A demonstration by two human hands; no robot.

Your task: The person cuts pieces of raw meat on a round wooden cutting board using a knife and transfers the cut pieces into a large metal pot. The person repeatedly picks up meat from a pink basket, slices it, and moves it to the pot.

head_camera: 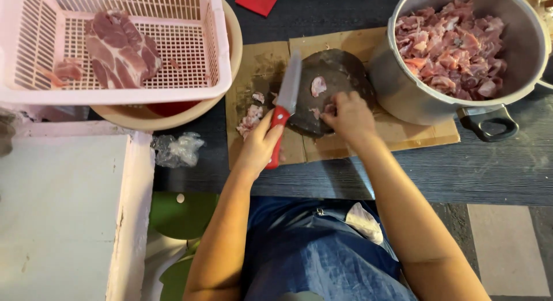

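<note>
A: What's the left hand (pixel 259 145) doing?
B: It's wrapped tight round the red handle of a knife (pixel 286 102), blade lying over the dark round chopping block (pixel 334 76).
A: And the right hand (pixel 348 114)?
B: Fingers bunched on a small bit of raw meat (pixel 329 109) at the block's near edge. Another scrap (pixel 318 86) sits mid-block.
A: Around them?
B: Cardboard (pixel 403 137) underneath, a metal pot (pixel 415 94) of cut meat just right, a pink basket (pixel 190 53) with a meat slab (pixel 118 48) far left

The pink slatted plastic basket (pixel 124 88) and the large grey metal pot (pixel 403 82) run off the frame's top edge; the right hand (pixel 347 114) hides its own fingertips.
</note>
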